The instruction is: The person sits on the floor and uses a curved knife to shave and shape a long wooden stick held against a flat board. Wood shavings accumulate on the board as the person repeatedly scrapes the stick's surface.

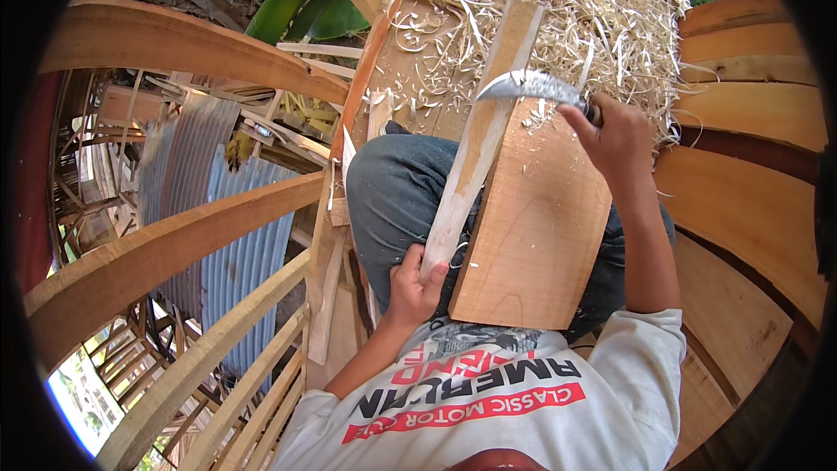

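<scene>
My left hand (414,286) is closed round the near end of a long pale wooden strip (478,144), which slants up and away across my left leg. In my right hand (615,135) is the dark handle of a knife with a curved blade (534,85). The blade's tip reaches over the strip; whether it touches the wood I cannot tell. A wide reddish-brown board (536,227) lies across my lap, its left edge beside the strip. A few small shavings rest on the board below the blade.
Curly wood shavings (602,17) lie heaped on the plank floor (427,44) ahead. Curved wooden ribs (192,52) stand on the left, with corrugated metal sheets (248,244) beyond them. Broad curved planks (750,227) form a wall on the right. Green leaves (314,4) show at the far left.
</scene>
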